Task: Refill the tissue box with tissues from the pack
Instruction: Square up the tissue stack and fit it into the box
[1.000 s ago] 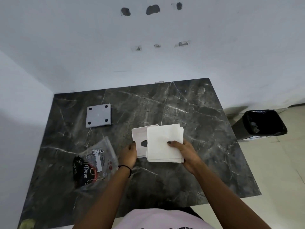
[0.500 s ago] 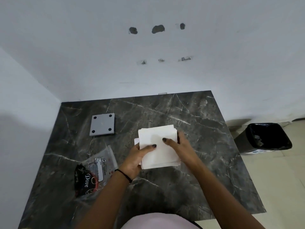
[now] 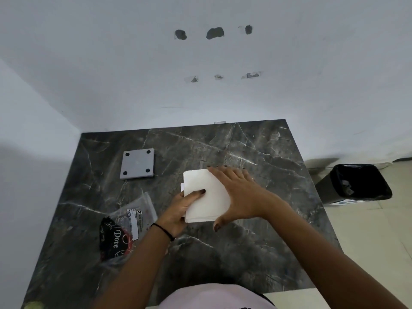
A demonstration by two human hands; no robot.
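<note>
A square stack of white tissues (image 3: pixel 206 195) lies in the middle of the dark marble table (image 3: pixel 256 253). It covers the white tissue box, of which only a sliver (image 3: pixel 182 187) shows at the stack's left edge. My left hand (image 3: pixel 180 211) grips the stack's near-left edge, thumb on top. My right hand (image 3: pixel 239 194) lies flat over the stack's right side, fingers spread along the far edge and thumb at the near edge. The opened clear tissue pack (image 3: pixel 131 224) with a black "Dove" label lies to the left.
A grey square plate (image 3: pixel 137 163) with four dark corner dots sits at the table's far left. A black-lined waste bin (image 3: pixel 356 184) stands on the floor to the right of the table. White walls close the table's far and left sides.
The tissue stack moved left from beside the box to on top of it, hiding the box's opening. My right hand shifted from holding the stack's edge to pressing flat on its right side.
</note>
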